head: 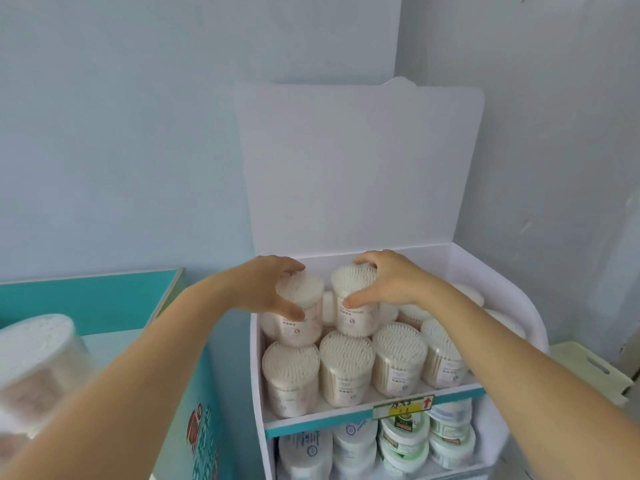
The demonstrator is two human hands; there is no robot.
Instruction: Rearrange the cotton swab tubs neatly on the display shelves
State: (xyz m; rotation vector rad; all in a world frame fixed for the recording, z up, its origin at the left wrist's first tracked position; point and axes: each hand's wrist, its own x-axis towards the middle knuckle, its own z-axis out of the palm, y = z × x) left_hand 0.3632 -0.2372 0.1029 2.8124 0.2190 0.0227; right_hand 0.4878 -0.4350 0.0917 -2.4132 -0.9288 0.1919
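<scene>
Each hand's grip clasps a tub, left hand [268, 291] and right hand [388, 285], top shelf [346, 415] rear-left; light, stiff, slick plastic, best held round the sides.

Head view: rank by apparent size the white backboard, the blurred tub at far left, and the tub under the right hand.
1. White backboard
2. Blurred tub, enlarged by nearness to the camera
3. Tub under the right hand
</scene>
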